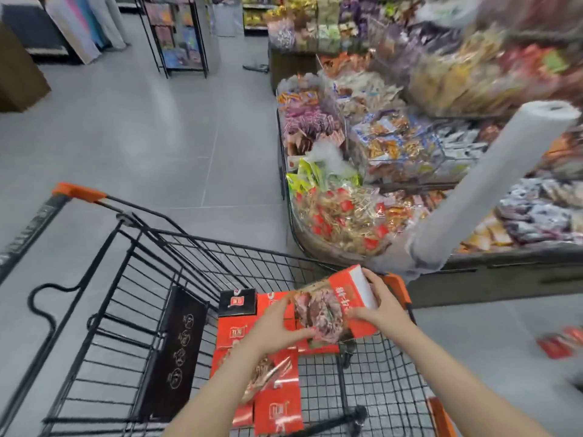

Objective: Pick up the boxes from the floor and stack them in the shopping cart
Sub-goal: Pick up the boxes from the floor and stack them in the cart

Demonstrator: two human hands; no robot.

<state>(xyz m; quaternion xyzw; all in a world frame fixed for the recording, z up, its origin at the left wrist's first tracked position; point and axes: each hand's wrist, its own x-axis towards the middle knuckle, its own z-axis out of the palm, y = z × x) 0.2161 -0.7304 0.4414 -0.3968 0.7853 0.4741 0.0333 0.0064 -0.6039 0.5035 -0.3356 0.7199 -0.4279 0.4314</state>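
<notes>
- Your left hand (277,323) and right hand (375,305) both grip a glossy red cardboard box (334,305), tilted over the cart (132,304).
- Flat red boxes (274,383) lie stacked inside the black wire basket.
- A tall dark box (176,351) leans against its side.

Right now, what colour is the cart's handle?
Orange, on the cart's handle, head view.

A tilted red box (334,305) sits above red boxes (268,380) stacked in the black wire cart (132,279).
</notes>
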